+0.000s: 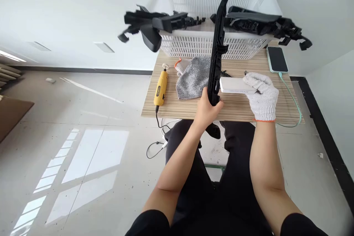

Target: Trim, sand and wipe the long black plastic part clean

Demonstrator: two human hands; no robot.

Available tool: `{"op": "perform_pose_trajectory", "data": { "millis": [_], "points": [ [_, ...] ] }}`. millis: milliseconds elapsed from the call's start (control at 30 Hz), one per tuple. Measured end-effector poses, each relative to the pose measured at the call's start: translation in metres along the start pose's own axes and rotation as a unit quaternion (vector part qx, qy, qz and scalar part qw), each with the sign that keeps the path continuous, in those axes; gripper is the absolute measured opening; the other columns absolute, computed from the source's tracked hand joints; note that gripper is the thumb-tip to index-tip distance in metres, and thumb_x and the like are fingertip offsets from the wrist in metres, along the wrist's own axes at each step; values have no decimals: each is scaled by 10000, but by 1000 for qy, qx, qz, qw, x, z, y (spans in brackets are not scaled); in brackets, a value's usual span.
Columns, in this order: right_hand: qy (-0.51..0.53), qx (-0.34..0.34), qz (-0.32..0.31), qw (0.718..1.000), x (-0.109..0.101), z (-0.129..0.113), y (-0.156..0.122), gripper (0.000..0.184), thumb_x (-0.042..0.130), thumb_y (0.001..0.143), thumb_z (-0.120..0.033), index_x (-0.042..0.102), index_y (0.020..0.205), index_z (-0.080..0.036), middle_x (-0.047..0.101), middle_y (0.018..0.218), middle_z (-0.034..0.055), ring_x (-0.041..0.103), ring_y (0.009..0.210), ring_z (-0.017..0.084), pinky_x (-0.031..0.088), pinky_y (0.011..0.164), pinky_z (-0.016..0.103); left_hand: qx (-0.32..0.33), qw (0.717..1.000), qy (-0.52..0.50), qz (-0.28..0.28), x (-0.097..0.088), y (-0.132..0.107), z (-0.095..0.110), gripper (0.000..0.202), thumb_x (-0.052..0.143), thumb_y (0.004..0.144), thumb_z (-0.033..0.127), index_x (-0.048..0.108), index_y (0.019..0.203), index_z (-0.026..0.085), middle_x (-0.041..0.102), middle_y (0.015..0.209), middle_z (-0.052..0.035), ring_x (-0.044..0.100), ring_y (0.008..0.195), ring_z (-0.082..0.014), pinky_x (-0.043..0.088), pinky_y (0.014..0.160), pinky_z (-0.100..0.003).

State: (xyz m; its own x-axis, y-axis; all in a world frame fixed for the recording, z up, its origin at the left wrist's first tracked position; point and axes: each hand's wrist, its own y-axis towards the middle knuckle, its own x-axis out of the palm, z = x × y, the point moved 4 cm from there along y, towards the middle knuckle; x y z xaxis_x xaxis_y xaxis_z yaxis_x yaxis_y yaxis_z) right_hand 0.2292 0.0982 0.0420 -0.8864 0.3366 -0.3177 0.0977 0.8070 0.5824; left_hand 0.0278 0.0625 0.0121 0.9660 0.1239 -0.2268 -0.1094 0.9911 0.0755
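Observation:
My bare left hand (208,107) is closed around the lower part of a long black plastic trim piece (217,49). The piece stands nearly lengthwise in view, its top end over the basket and its lower end below the table edge. My right hand (261,94) wears a white knit glove with an orange cuff. Its fingers are curled at the right end of a flat white box (237,85). Small dark bits show at the fingers, too little to name. A grey cloth (193,79) lies left of the trim piece.
A white plastic basket (193,44) at the back holds more black plastic parts (254,22), some jutting over its sides. A yellow corded rotary tool (160,87) lies at the left of the wooden table (174,108). A phone (277,59) with a green cable lies at right.

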Motion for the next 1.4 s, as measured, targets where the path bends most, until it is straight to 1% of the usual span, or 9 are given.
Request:
{"op": "perform_pose_trajectory", "data": {
  "millis": [200, 500, 633, 767, 900, 1033, 1133, 1267, 1400],
  "points": [
    [26, 32, 17, 999, 4, 17, -8, 293, 768, 738, -220, 806, 1014, -308, 746, 1192, 51, 727, 1112, 284, 605, 1010, 492, -15, 1000, -5, -25, 0, 1, 0, 237, 663, 779, 174, 480, 914, 240, 638, 819, 14, 622, 736, -168, 471, 690, -306],
    [63, 47, 23, 997, 19, -1, -21, 260, 746, 754, -228, 800, 1003, -279, 749, 1179, 55, 691, 1160, 275, 567, 1046, 491, -2, 1000, -1, 11, -4, 0, -6, 220, 659, 800, 201, 484, 926, 241, 568, 770, 37, 569, 683, -148, 439, 637, -277],
    [199, 201, 0, 959, 25, -1, -32, 335, 775, 770, -355, 740, 1066, -202, 733, 878, 35, 706, 720, 180, 616, 654, 339, -23, 999, -32, -3, -1, 0, -11, 250, 681, 831, 237, 452, 933, 243, 541, 752, 46, 553, 602, -124, 444, 585, -267],
    [324, 293, -13, 900, 28, -10, -54, 533, 748, 828, -431, 582, 1314, -291, 666, 763, -35, 573, 514, 102, 377, 388, 189, -21, 994, -97, -51, 0, -1, -15, 380, 723, 862, 330, 423, 1078, 244, 575, 806, 37, 587, 615, -126, 508, 608, -290],
    [343, 322, 7, 882, 27, -13, -61, 406, 744, 822, -501, 637, 1138, -269, 637, 672, -43, 562, 475, 97, 363, 378, 177, 22, 983, -147, -109, -4, -3, -15, 465, 733, 875, 354, 374, 1149, 249, 608, 930, 14, 635, 777, -135, 542, 771, -328],
    [324, 324, -19, 889, 27, -14, -57, 533, 832, 732, -478, 626, 1173, -260, 752, 887, 11, 652, 514, 120, 463, 420, 212, 4, 978, -171, -122, -6, -2, -14, 423, 718, 878, 325, 372, 1109, 248, 622, 978, 9, 628, 757, -117, 543, 790, -336],
    [328, 328, 47, 884, 22, -10, -55, 484, 842, 714, -434, 630, 1110, -251, 759, 860, 8, 606, 462, 98, 381, 369, 190, 2, 976, -184, -115, -5, -1, -12, 411, 718, 876, 315, 378, 1095, 244, 623, 961, 12, 624, 737, -111, 555, 774, -329],
    [339, 351, 173, 855, 15, -2, -53, 418, 700, 806, -602, 499, 704, -250, 455, 410, -75, 306, 285, 76, 178, 278, 222, 14, 971, -208, -113, -2, -1, -14, 475, 736, 876, 367, 349, 1127, 255, 621, 1037, -4, 662, 796, -126, 581, 764, -335],
    [337, 395, 176, 836, 20, 1, -43, 451, 667, 826, -643, 467, 669, -270, 306, 385, -91, 218, 302, 81, 154, 263, 241, 13, 971, -210, -113, -1, -1, -20, 542, 744, 878, 407, 315, 1181, 275, 613, 1118, -23, 695, 780, -134, 611, 766, -376]
  ]
}}
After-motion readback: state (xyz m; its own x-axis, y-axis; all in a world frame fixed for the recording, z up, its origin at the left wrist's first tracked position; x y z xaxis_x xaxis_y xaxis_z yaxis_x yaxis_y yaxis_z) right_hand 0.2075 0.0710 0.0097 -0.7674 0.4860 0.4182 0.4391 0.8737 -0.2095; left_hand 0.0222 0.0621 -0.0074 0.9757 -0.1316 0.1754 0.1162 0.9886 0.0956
